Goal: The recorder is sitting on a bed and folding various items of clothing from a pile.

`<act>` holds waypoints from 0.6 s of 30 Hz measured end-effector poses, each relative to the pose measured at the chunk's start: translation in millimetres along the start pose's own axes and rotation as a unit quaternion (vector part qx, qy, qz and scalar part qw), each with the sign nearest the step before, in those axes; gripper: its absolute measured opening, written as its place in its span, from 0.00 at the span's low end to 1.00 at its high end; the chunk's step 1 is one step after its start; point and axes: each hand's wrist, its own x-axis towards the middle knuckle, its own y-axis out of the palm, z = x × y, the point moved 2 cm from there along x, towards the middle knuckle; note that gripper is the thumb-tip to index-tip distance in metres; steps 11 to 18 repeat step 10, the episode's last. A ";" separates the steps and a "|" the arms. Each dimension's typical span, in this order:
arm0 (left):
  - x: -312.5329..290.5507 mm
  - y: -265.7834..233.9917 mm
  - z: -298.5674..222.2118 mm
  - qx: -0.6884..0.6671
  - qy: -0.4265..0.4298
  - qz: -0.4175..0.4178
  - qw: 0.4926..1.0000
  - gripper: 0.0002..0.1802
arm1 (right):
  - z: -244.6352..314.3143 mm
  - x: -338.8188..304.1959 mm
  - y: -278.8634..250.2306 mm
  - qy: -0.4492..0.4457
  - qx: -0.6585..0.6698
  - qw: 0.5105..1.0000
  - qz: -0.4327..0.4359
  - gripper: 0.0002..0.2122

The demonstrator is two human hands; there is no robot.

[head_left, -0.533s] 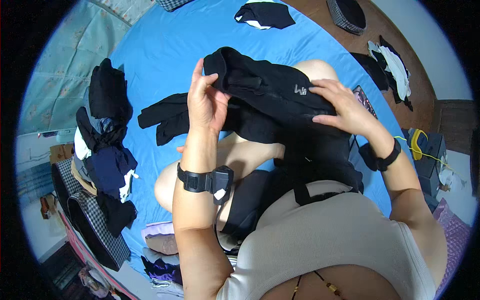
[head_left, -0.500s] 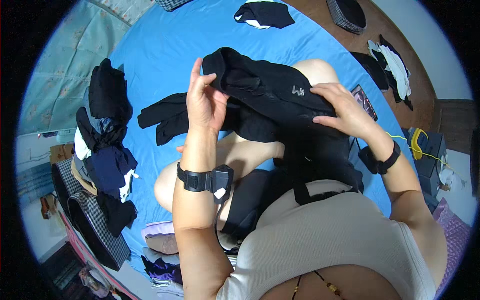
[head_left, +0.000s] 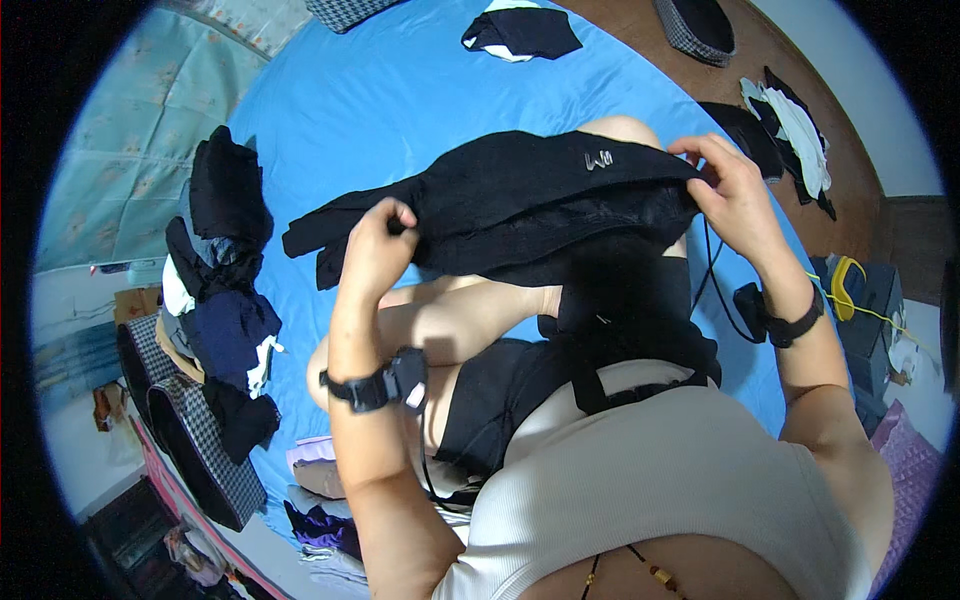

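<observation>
A black stretchy garment [head_left: 540, 200] lies spread across my lap, with a small silvery mark on its upper right part. Two narrow tube-like ends reach out to the left over the blue sheet; whether they are legs or sleeves I cannot tell. My left hand [head_left: 380, 245] is closed on the cloth near those tubes, fingers curled in. At the other end, my right hand [head_left: 730, 190] pinches the garment's right edge between thumb and fingers. The cloth is drawn out lengthwise between both hands, its lower edge hanging over my legs.
Dark folded clothes [head_left: 225, 190] are piled along the left, beside houndstooth fabric boxes [head_left: 215, 460]. Lighter folded clothes [head_left: 325, 505] lie at the lower left. A black-and-white garment [head_left: 525, 35] sits at the far side of the blue sheet [head_left: 350, 110]. More clothes [head_left: 795, 130] lie at the far right.
My left hand has moved down and left, from the garment's upper opening to near the tubes. My right hand has shifted right to its edge. The garment is now stretched flatter, sideways.
</observation>
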 end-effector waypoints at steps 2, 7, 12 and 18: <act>-24.6 -19.1 -11.4 0.005 -0.022 0.065 0.998 0.06 | 4.1 -1.6 -9.3 0.025 -0.008 0.999 0.029 0.13; -101.1 -50.2 -34.5 -0.077 0.086 0.211 0.971 0.10 | -7.1 -10.5 4.3 0.013 -0.191 0.942 0.277 0.09; -115.9 -72.2 -62.5 0.002 0.080 0.412 0.908 0.09 | -8.3 -15.4 6.7 -0.022 -0.207 0.808 0.551 0.14; -115.9 -72.2 -62.5 0.002 0.080 0.412 0.908 0.09 | -8.3 -15.4 6.7 -0.022 -0.207 0.808 0.551 0.14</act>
